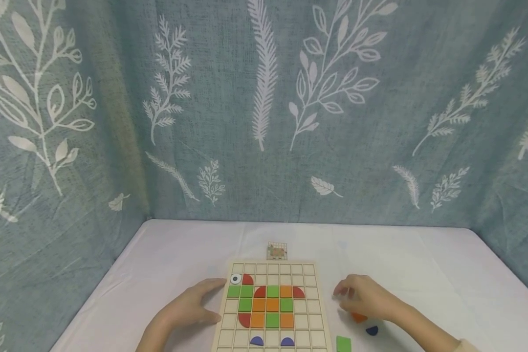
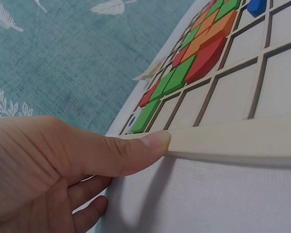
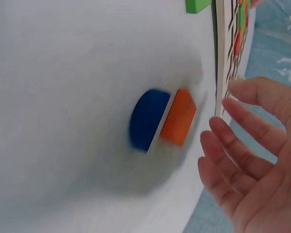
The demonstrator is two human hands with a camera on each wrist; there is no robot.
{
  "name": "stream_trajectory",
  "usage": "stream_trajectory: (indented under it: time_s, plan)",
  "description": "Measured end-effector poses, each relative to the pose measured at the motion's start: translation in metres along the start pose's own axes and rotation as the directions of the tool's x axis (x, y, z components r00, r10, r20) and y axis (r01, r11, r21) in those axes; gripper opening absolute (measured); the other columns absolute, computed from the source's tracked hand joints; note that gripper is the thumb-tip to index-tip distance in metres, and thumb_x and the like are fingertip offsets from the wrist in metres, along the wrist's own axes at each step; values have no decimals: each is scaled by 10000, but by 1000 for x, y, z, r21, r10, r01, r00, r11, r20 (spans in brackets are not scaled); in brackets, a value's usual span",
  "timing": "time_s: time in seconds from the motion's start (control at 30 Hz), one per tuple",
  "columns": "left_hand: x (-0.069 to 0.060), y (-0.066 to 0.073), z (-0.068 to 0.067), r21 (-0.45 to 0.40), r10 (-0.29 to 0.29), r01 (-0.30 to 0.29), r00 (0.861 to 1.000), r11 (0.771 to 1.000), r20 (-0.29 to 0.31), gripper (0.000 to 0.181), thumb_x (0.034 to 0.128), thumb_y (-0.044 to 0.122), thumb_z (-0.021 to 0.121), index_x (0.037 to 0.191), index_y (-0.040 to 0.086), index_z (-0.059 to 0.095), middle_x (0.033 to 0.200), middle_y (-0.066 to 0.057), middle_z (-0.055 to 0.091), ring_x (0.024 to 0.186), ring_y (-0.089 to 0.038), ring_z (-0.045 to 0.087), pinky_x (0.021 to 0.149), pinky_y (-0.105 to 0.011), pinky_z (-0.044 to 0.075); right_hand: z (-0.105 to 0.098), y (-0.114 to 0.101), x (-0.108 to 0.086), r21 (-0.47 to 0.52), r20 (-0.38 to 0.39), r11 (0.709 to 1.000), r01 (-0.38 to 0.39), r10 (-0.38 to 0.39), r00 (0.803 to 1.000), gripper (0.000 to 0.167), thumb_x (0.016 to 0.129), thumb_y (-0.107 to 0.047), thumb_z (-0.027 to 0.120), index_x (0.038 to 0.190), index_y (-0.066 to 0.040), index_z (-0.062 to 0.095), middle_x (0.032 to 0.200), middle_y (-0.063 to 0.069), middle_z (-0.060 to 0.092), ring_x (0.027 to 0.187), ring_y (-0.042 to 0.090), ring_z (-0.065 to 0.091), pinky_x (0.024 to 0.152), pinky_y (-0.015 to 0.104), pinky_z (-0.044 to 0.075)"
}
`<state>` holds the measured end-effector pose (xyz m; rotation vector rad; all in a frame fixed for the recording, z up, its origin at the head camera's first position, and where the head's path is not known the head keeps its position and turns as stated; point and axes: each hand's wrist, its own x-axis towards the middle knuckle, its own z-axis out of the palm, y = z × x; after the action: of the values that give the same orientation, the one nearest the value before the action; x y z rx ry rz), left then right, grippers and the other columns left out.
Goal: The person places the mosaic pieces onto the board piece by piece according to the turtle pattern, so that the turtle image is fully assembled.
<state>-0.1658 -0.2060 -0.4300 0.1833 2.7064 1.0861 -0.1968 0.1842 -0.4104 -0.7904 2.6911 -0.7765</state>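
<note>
A pale wooden grid board (image 1: pixel 313 321) lies on the white table, with green and orange squares, red quarter-rounds, blue half-rounds and a white eye piece (image 1: pixel 235 278) in its cells. My left hand (image 1: pixel 187 307) is at the board's left side; in the left wrist view its thumb (image 2: pixel 153 141) touches the rim. To the right of the board my right hand (image 1: pixel 364 297) hovers with loosely bent fingers, nothing visible in them. Below it lie an orange block (image 3: pixel 178 118) and a blue half-round (image 3: pixel 149 119), side by side and apart from the fingers in the right wrist view.
A green square (image 1: pixel 343 344) lies beside the board's right edge, near the front. Behind the board sits a small picture card (image 1: pixel 277 251) with a grid pattern. A blue-green curtain (image 1: pixel 229 112) with white leaf prints stands around the table's back and sides.
</note>
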Motion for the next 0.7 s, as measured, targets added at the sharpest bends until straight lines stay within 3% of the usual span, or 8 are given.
stream_trajectory:
  time_s: [0.3,0.5,0.7]
  plan:
    - [0,0,-1,1,12,-12,1000,1000,9,768,564,143,814,1276,72,536,1354,-180,471,1288,-424,348,1045,-611,274,-6,15,-22,13,70,1000,0,-1,998,245,712,-176,760,938,-142,670,890,-100,595,803,78,542,680,232,502]
    - [1,1,-1,9,-4,4,1000,1000,9,769,562,151,816,1276,83,540,1358,-165,474,1294,-409,350,1049,-602,279,-3,22,-28,-3,64,1000,-13,13,998,299,679,-161,787,946,-152,653,895,-114,578,801,55,520,690,241,506]
    - [1,2,-1,12,8,-8,1000,1000,9,769,558,151,816,1271,68,540,1354,-182,471,1290,-421,347,1047,-607,277,-2,26,-30,16,49,999,34,-35,998,239,703,-146,772,915,-135,663,897,-107,594,816,61,567,711,245,534]
